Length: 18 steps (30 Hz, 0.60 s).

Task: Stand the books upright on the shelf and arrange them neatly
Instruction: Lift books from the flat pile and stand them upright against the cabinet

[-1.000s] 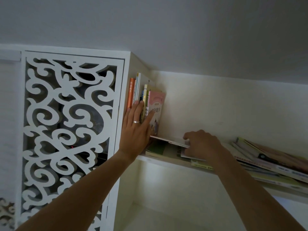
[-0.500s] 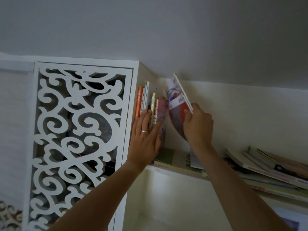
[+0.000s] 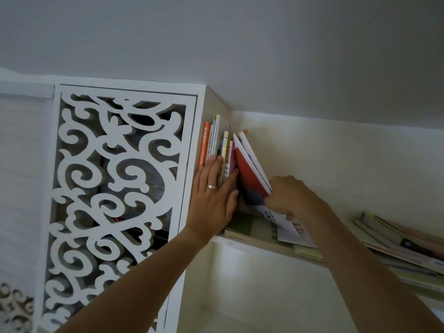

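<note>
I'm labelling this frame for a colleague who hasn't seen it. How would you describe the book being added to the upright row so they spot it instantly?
Start at the white scrollwork panel; just right of it, upright books stand at the shelf's left end, steadied by the left hand. The red-covered book is next, gripped low by the right hand. It alone leans, its top tipped against the row.

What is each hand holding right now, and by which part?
The right hand grips the red book at its lower right edge. The left hand holds nothing; its flat fingers press the upright books.
</note>
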### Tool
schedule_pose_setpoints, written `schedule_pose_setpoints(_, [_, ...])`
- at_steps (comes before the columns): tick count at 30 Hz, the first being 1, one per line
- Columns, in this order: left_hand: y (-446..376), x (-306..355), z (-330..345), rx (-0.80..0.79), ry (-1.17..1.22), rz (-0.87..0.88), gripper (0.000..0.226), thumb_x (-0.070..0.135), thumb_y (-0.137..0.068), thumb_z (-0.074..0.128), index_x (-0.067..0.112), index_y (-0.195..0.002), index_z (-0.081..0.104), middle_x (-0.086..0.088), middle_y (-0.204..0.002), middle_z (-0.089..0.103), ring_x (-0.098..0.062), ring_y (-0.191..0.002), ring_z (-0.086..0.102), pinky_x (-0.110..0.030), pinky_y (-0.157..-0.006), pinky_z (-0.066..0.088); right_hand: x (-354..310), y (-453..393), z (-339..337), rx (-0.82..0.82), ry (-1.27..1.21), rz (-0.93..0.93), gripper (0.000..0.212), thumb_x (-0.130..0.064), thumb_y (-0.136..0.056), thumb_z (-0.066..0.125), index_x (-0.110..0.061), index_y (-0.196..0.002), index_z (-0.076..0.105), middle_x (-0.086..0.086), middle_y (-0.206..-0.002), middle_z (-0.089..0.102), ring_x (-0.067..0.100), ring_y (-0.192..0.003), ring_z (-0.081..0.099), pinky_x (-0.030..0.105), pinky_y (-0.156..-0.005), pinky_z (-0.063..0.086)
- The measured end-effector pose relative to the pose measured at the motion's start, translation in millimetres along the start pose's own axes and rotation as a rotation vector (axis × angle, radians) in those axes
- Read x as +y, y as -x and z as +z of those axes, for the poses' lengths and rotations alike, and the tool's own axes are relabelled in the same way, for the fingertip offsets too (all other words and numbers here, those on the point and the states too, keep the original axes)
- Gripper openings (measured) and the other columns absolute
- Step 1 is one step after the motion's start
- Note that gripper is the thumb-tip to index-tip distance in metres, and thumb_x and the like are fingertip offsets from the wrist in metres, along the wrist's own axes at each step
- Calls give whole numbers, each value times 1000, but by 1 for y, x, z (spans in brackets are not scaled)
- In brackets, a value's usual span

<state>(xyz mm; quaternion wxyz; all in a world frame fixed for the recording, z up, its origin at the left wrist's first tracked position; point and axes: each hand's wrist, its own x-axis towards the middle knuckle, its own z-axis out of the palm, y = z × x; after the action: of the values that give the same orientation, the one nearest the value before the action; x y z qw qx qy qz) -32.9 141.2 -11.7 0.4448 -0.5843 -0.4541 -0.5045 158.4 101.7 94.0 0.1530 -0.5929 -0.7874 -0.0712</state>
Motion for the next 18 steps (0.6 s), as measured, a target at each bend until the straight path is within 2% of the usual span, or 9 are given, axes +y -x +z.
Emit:
schedule_pose_setpoints(2, [0, 0, 1, 0, 0, 1, 53, 42, -107, 37, 21, -156, 45, -16, -167, 28, -29, -158, 16, -52, -127, 17, 4, -1, 3, 135, -120, -35, 57, -20, -96, 61, -7, -148, 44, 21, -138, 57, 34, -86, 68, 36, -66, 63])
schedule_pose_setpoints(5, [1, -1, 1, -8, 8, 3, 54, 42, -107, 37, 21, -156, 44, -16, -167, 27, -30, -158, 17, -54, -127, 19, 2, -8, 19, 373, -332, -98, 48, -19, -98, 56, -5, -144, 47, 22, -137, 59, 38, -102, 68, 36, -80, 61])
schedule_pose_setpoints(7, [1, -1, 1, -9, 19, 12, 55, 43, -108, 34, 20, -157, 43, -16, -167, 26, -30, -158, 17, -54, -126, 19, -8, -11, 31, 431, -491, -115, 42, -20, -101, 55, -6, -139, 46, 20, -132, 63, 33, -99, 71, 29, -75, 60])
schedule_pose_setpoints(9, [0, -1, 0, -4, 31, 12, 56, 44, -109, 29, 19, -157, 43, -15, -167, 27, -30, -158, 18, -52, -127, 18, -22, -15, 42, 310, -633, -188, 48, -24, -104, 54, -14, -146, 34, 15, -129, 64, 20, -81, 72, 20, -58, 57])
schedule_pose_setpoints(10, [0, 0, -1, 2, 46, 2, 56, 45, -110, 26, 18, -156, 43, -14, -167, 28, -29, -158, 19, -52, -127, 18, -29, -16, 46, 202, -665, -234, 55, -28, -105, 52, -21, -153, 25, 12, -132, 62, 14, -79, 69, 19, -56, 54])
schedule_pose_setpoints(13, [0, 0, -3, 7, 112, -17, 59, 47, -111, 22, 16, -156, 45, -13, -166, 31, -28, -157, 21, -52, -127, 19, -33, -15, 46, -82, -709, -301, 66, -39, -107, 46, -37, -158, 4, 5, -147, 51, 16, -102, 61, 26, -70, 57])
schedule_pose_setpoints(15, [0, 0, -4, -3, 122, -8, 66, 53, -109, 21, 12, -157, 40, -14, -167, 28, -29, -158, 19, -53, -127, 19, -19, -15, 47, -261, -769, -352, 81, -31, -103, 56, -44, -157, -4, 3, -147, 47, 17, -107, 63, 31, -77, 60])
schedule_pose_setpoints(16, [-1, 1, -4, -7, 132, -14, 71, 56, -107, 23, 9, -158, 36, -15, -168, 26, -29, -158, 17, -53, -127, 18, -10, -15, 50, -345, -750, -398, 94, -24, -99, 63, -47, -156, -8, 1, -147, 45, 16, -107, 65, 29, -78, 59])
schedule_pose_setpoints(18, [-3, 1, -3, -4, 157, -42, 81, 60, -104, 31, 1, -159, 28, -18, -168, 23, -31, -158, 16, -52, -128, 18, 4, -14, 57, -401, -661, -491, 112, -17, -90, 74, -51, -156, -9, -9, -152, 38, 12, -114, 61, 25, -86, 56])
